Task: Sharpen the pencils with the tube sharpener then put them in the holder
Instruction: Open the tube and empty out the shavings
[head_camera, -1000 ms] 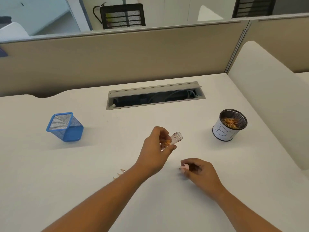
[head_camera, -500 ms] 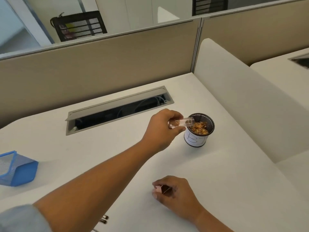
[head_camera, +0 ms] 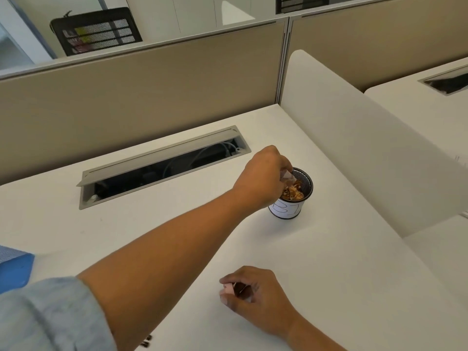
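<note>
Far left, cut by the frame edge: blue mesh holder (head_camera: pixel 14 268) on the white worktop (head_camera: pixel 329 274), well apart from both hands, presumably waiting for finished pencils. At the bottom edge, beside the left forearm: dark pencil ends (head_camera: pixel 147 341), barely in view, too small to tell whether sharpened. Beyond, a grey cable slot (head_camera: pixel 162 165) set into the worktop, lid raised.

Left hand (head_camera: pixel 263 178) stretched out to the small black mesh cup (head_camera: pixel 305 184) with a white paper label, fingers pinched narrow on the clear tube (head_camera: pixel 287 176). Tube mostly hidden behind the hand; long axis slanted, closed end up toward the knuckles, open mouth pointing down and right into the cup, just above the heap of brown shavings (head_camera: pixel 292 192). Held so, most likely, to tip shavings out rather than scatter them on the worktop.

Right hand (head_camera: pixel 253 297) resting low on the worktop, near the body, fingers curled closed around a small pink piece (head_camera: pixel 229 290), probably the sharpener cap, kept off the tube while emptying. Judged as a clearing step between sharpenings.
</note>
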